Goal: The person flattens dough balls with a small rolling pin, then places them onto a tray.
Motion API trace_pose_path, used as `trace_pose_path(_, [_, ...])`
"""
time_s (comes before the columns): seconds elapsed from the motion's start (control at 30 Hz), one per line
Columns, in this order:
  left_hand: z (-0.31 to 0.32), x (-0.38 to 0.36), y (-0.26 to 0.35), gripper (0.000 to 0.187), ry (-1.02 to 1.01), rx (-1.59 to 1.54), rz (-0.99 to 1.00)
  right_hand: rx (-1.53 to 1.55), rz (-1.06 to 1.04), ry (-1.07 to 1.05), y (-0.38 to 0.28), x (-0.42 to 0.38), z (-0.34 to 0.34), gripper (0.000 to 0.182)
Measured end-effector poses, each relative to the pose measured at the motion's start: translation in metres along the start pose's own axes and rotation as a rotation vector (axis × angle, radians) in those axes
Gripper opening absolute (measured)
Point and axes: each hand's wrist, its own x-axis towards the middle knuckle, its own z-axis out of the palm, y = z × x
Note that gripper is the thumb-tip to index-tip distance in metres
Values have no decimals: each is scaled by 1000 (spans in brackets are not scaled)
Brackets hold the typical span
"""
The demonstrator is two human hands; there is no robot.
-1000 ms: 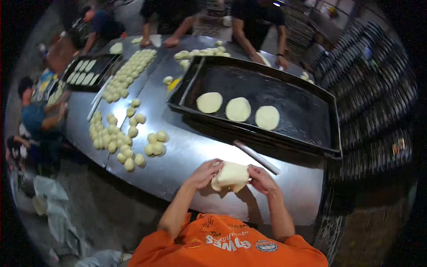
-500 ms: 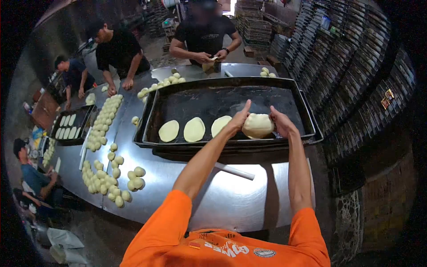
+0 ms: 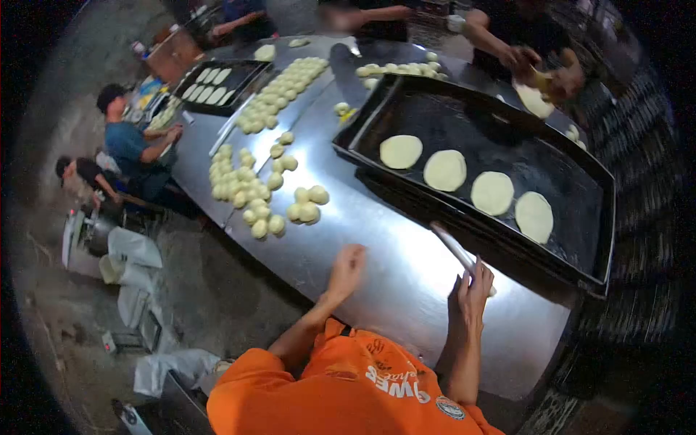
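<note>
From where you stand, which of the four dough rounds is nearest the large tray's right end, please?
The rightmost round: only bare tray lies between it and that end.

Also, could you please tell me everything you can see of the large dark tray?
The large dark tray is a long, shallow rectangle with raised rims, metal by its look. Its dark floor shows faint pale smears and a dull sheen. Four flat, pale dough rounds lie in it, apart, in a row along the near long side. It rests over the shiny table, beyond the rolling pin; a second rim at its left end suggests another tray underneath. Neither of your hands touches it.
</note>
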Motion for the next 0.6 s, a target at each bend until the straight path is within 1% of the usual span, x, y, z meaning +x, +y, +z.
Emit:
trace_pose_path(0.03, [-29, 7, -20, 30, 133, 87, -42, -47, 63, -45, 3, -18, 4, 33])
trace_pose_path(0.07, [-57, 18, -36, 31, 262, 170, -83, -48, 47, -47, 0, -27, 3, 33])
trace_pose_path(0.13, [-97, 47, -79, 29, 452, 326, -8, -127, 59, -124, -5, -43, 4, 34])
trace_pose_path(0.2, [-122, 78, -69, 25, 290, 290, -227, -130, 63, -150, -23, -41, 3, 34])
trace_pose_path(0.23, [-126, 85, -60, 25, 287, 281, -228, -127, 73, -170, -31, -42, 2, 34])
trace_pose_path(0.3, [-124, 99, -41, 22, 175, 640, 131, -142, 29, -168, -19, -46, 13, 32])
trace_pose_path(0.33, [-124, 112, -44, 22, 176, 624, 138, -127, 36, -191, -20, -46, 14, 32])
trace_pose_path(0.4, [-123, 134, -51, 23, -38, 883, 362, -109, 43, -201, -22, -49, 13, 33])
trace_pose_path(0.43, [-123, 142, -59, 23, -36, 869, 384, -125, 35, -189, -25, -51, 12, 32])
trace_pose_path(0.5, [-127, 159, -73, 19, -233, 1254, 623, -135, 15, -171, -24, -55, 13, 31])
trace_pose_path(0.53, [-128, 159, -75, 14, -108, 1231, 840, -110, 14, -174, -24, -57, 13, 31])
trace_pose_path(0.57, [-128, 160, -77, 14, -101, 1227, 861, -100, 7, -180, -22, -59, 12, 32])
trace_pose_path(0.6, [-130, 157, -65, 14, -315, 1317, 764, -99, 15, -185, -26, -61, 9, 33])
